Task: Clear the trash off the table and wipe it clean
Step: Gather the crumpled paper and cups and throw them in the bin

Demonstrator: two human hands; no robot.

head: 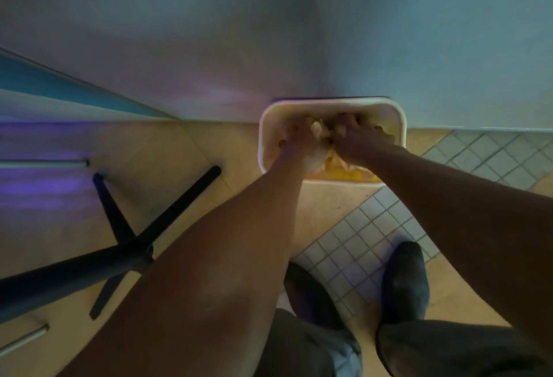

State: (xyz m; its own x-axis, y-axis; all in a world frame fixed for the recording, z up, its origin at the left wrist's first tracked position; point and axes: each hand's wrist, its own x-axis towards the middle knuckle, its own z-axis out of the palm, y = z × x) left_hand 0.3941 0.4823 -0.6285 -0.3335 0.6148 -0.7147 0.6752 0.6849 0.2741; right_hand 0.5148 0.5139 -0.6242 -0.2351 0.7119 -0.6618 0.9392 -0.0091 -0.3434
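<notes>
White trash (317, 129) is squeezed between the left hand (294, 144) and right hand (356, 140), right above the bin (263, 137).

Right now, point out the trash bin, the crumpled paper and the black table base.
trash bin (398, 116): head view, far right rim.
crumpled paper (318, 131): head view, pale wad between both hands.
black table base (119, 227): head view, floor leg.

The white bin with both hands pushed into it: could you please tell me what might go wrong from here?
1. The crumpled paper sits near the top of the white bin, between the left hand and the right hand; pieces could spring back out onto the floor when they let go.
2. The bin looks light; a hard push might tip or slide it.
3. The black table base spreads beside the feet, so stepping back could mean a trip.
</notes>
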